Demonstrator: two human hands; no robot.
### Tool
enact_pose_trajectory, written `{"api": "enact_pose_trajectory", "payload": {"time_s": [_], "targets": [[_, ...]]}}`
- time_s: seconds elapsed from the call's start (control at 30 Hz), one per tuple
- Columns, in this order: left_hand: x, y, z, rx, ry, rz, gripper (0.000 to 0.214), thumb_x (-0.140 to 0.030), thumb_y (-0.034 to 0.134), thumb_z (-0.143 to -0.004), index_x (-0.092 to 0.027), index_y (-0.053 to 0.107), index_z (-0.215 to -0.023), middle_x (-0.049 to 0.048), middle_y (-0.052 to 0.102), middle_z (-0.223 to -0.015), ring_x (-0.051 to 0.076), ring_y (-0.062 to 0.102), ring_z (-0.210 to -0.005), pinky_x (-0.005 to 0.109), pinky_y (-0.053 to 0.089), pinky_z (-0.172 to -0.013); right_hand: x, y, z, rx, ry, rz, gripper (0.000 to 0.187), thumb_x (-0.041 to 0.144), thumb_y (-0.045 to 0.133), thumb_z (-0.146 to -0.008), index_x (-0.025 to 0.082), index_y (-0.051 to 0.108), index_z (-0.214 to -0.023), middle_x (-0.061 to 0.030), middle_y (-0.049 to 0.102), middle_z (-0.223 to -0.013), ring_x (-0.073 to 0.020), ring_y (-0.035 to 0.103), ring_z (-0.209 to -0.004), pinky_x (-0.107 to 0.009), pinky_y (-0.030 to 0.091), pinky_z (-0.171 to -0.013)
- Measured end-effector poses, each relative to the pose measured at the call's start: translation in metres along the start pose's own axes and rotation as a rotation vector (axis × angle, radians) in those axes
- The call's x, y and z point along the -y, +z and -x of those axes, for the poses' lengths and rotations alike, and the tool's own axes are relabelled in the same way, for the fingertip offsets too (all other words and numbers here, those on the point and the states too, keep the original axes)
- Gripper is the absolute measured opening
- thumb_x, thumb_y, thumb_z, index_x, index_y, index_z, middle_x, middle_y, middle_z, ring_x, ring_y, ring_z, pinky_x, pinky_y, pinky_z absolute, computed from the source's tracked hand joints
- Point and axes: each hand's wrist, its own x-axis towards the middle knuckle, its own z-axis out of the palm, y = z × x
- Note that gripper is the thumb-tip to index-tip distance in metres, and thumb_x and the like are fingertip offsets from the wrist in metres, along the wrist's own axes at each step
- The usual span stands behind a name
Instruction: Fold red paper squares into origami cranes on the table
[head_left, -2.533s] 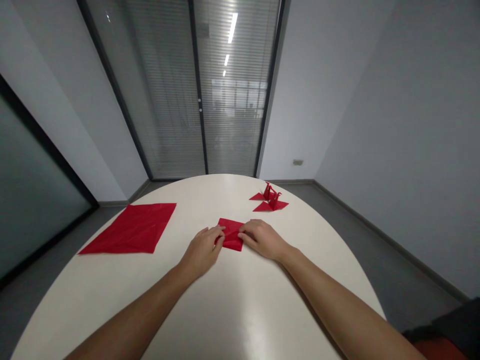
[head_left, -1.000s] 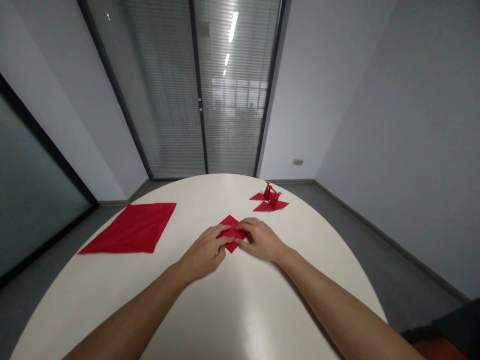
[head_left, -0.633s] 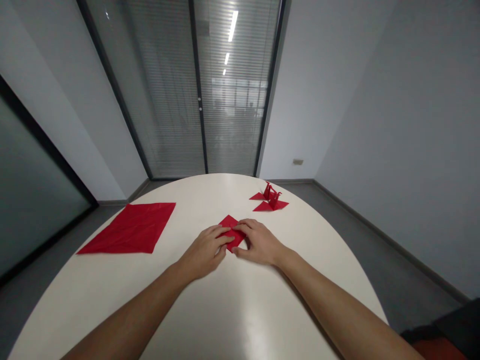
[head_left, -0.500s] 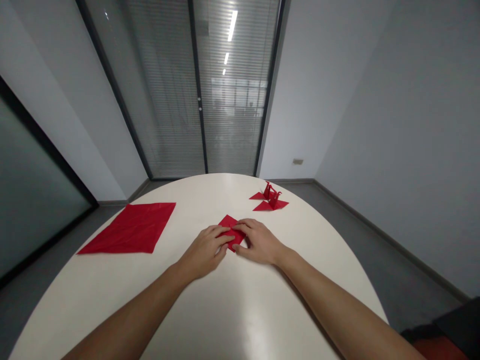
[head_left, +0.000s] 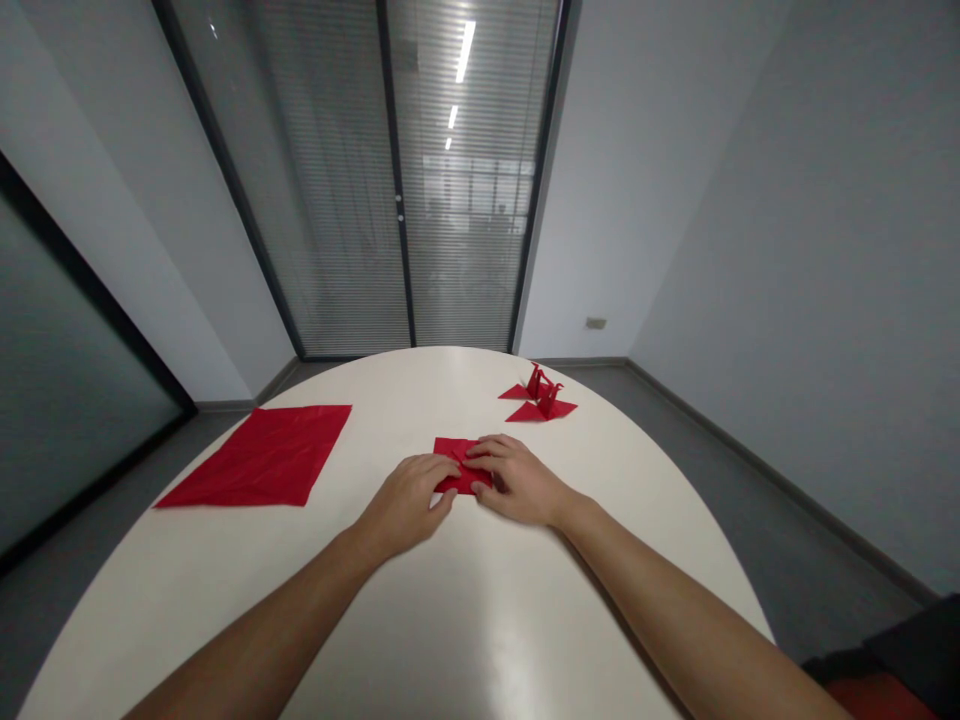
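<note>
A small folded square of red origami paper (head_left: 463,478) lies on the white table between my two hands. My left hand (head_left: 409,500) has its left side, with the fingers bent over the top and the thumb at the near corner. On the right edge, my right hand (head_left: 521,482) grips with curled fingers above and the thumb near the lower corner. Fingers cover parts of both side edges. Beyond my right hand stand two red paper cranes (head_left: 547,402), one partly behind the other, wings spread.
A large sheet of red paper (head_left: 262,458) lies flat at the table's left. The round white table (head_left: 420,620) reaches toward a glass partition with blinds (head_left: 465,280). A dark and red object (head_left: 892,670), perhaps a chair, shows at the lower right.
The small folded paper has turned from a diamond position to one with its sides roughly square to me. My fingers have shifted slightly along its edges.
</note>
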Motion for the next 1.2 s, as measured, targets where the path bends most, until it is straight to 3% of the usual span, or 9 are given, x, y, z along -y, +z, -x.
{"api": "enact_pose_trajectory", "payload": {"time_s": [0.1,0.3,0.6,0.87,1.03,1.2], "targets": [[-0.0002,-0.0003,-0.0002,-0.002,-0.021,0.016,0.020,-0.018,0.060,-0.090,-0.022,0.067,-0.108,0.0062,0.073,-0.113,0.025,0.066,-0.106,0.043,0.050,-0.097,0.0010,-0.0016,-0.0013,-0.002,0.011,0.002,0.035,0.039,0.069,-0.087,0.022,0.073,-0.118,-0.0094,0.071,-0.120,-0.0287,0.059,-0.117,-0.047,0.043,-0.106],[-0.0005,-0.0004,0.0005,-0.037,-0.008,0.021,0.025,-0.017,0.063,-0.087,-0.023,0.068,-0.111,0.0065,0.074,-0.111,0.025,0.065,-0.105,0.043,0.051,-0.095,-0.0021,-0.0020,-0.0018,-0.041,0.014,0.021,0.024,0.022,0.061,-0.092,0.023,0.075,-0.111,-0.0078,0.073,-0.114,-0.0250,0.061,-0.114,-0.043,0.045,-0.103],[-0.0003,-0.0013,0.0020,-0.056,-0.018,0.037,0.032,-0.019,0.066,-0.084,-0.022,0.066,-0.116,0.0079,0.073,-0.114,0.026,0.066,-0.107,0.044,0.050,-0.098,-0.0031,-0.0040,-0.0020,-0.040,0.015,0.014,0.017,0.014,0.056,-0.092,0.021,0.072,-0.091,-0.0056,0.075,-0.101,-0.0237,0.064,-0.104,-0.039,0.046,-0.097],[0.0030,-0.0013,-0.0005,-0.083,-0.135,0.010,0.017,-0.018,0.057,-0.092,-0.022,0.071,-0.100,0.0045,0.076,-0.100,0.023,0.068,-0.094,0.040,0.051,-0.090,0.0025,-0.0054,-0.0015,-0.016,0.090,0.015,0.012,0.019,0.062,-0.090,0.020,0.073,-0.094,-0.0045,0.075,-0.088,-0.0209,0.065,-0.085,-0.034,0.047,-0.083],[0.0037,-0.0007,-0.0019,-0.082,-0.178,-0.037,0.014,-0.019,0.056,-0.094,-0.021,0.070,-0.095,0.0043,0.074,-0.091,0.022,0.067,-0.085,0.036,0.050,-0.081,0.0022,-0.0054,-0.0015,-0.012,0.079,-0.018,0.009,0.024,0.065,-0.092,0.021,0.074,-0.092,-0.0044,0.076,-0.091,-0.0205,0.066,-0.088,-0.033,0.048,-0.085],[0.0068,0.0012,-0.0023,-0.106,-0.218,0.003,0.014,-0.019,0.055,-0.094,-0.020,0.068,-0.095,0.0052,0.073,-0.094,0.022,0.067,-0.088,0.035,0.051,-0.083,-0.0005,-0.0032,-0.0007,0.000,0.100,-0.040,0.021,0.024,0.060,-0.096,0.023,0.075,-0.110,-0.0054,0.077,-0.097,-0.0204,0.067,-0.091,-0.032,0.050,-0.084]]}}
